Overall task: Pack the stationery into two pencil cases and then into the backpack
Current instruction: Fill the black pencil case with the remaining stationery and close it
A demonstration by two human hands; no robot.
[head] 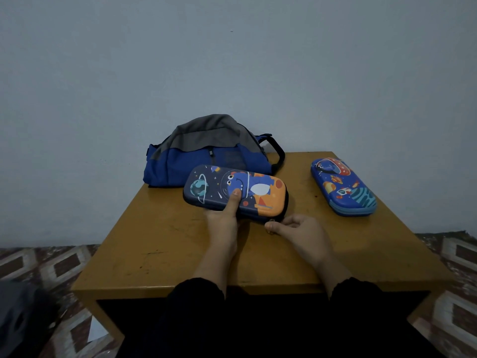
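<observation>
Left hand point(224, 215) grips the dinosaur pencil case point(235, 189) while right hand point(296, 229) pinches its zipper pull point(270, 225) at the near right corner; zipping apparently under way, needing a steady pull along the edge.

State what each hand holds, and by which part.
The left hand holds the dinosaur pencil case by its near edge, thumb on the lid. The right hand pinches the zipper pull at its near right corner.

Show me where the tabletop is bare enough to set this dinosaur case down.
Free: the near left of the table, between its front edge and the left hand; also the strip between the dinosaur case and the rocket case. Crowded: the back left, where the backpack sits behind the dinosaur case.
</observation>
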